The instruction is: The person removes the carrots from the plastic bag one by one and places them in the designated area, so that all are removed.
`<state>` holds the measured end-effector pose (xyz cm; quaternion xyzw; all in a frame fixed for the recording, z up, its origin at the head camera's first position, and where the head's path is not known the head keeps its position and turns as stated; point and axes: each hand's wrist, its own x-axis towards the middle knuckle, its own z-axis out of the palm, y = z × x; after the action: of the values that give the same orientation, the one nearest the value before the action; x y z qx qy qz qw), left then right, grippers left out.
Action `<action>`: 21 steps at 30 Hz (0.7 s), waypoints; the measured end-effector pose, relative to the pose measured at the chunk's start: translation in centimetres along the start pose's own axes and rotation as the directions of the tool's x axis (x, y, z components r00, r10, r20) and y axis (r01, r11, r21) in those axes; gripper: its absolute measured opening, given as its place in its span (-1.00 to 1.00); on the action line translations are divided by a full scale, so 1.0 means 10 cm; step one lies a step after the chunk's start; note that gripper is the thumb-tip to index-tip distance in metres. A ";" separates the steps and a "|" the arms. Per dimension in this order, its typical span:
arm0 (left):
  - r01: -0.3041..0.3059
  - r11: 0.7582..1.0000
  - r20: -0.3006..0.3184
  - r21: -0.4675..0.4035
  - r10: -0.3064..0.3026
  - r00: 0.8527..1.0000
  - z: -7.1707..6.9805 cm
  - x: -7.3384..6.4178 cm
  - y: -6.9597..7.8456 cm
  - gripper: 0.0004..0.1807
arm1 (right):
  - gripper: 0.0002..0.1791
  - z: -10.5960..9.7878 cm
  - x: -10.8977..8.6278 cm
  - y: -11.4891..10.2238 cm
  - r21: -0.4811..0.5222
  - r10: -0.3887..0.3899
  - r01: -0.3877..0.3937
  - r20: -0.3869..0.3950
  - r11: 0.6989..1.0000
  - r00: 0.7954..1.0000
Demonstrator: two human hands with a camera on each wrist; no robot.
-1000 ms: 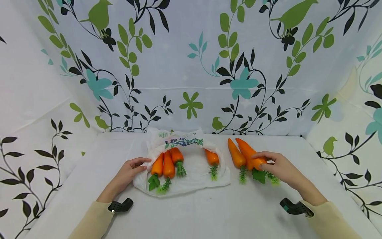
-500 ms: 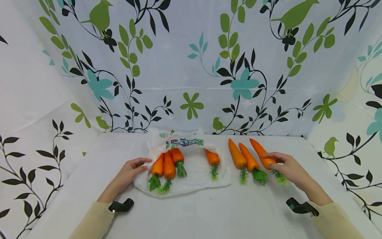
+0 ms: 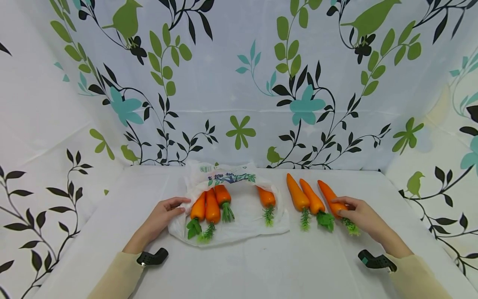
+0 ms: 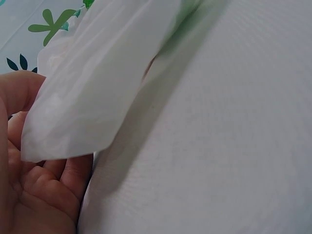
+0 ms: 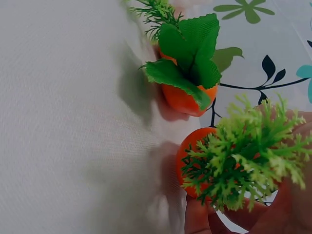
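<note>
A: Start at the left of the head view. What's the left hand (image 3: 164,216) doing?

B: It pinches the near-left edge of the white plastic bag (image 3: 242,220), thumb over the film; the wrist view shows the thin sheet (image 4: 97,92) draped over the fingers. The bag looks limp and slick, so I'd judge it needs a pinch at the hem rather than a flat press.

A: And inside it?

B: Three carrots (image 3: 211,207) lie side by side left of centre, a fourth carrot (image 3: 266,197) near the bag's right edge, all with green tops toward the camera.

A: Further right?

B: Three more on the bare bench (image 3: 261,265), right of centre: two lying free (image 3: 306,199), and the rightmost carrot (image 3: 330,197) under the right hand (image 3: 364,218), whose fingers curl around its thick end beside the frilly top (image 5: 243,151).

A: How would it handle?

B: It looks like a light, rigid, glossy toy. Probably slippery along the taper, so the broad shoulder is the safer hold; the leaves seem flimsy.
</note>
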<state>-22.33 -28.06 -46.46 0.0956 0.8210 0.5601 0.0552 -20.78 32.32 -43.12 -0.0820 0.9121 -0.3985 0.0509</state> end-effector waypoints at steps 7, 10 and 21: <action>0.001 1.000 0.001 0.006 -0.001 1.000 0.01 0.00 -0.02 -0.62 | -0.56 0.04 0.03 0.03 0.000 0.006 -0.006 -0.003 1.000 1.000; 0.005 1.000 -0.006 0.014 -0.005 1.000 0.01 0.01 -0.02 -0.63 | -0.51 0.06 0.06 0.04 0.009 -0.011 0.011 -0.002 1.000 1.000; -0.002 1.000 0.005 -0.002 0.002 1.000 0.00 0.01 -0.01 -0.62 | -0.42 0.10 0.12 0.03 0.034 -0.030 0.030 -0.006 0.999 1.000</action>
<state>-22.41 -28.12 -46.54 0.0978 0.8203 0.5606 0.0570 -21.84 31.58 -44.09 -0.0939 0.9039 -0.4150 0.0438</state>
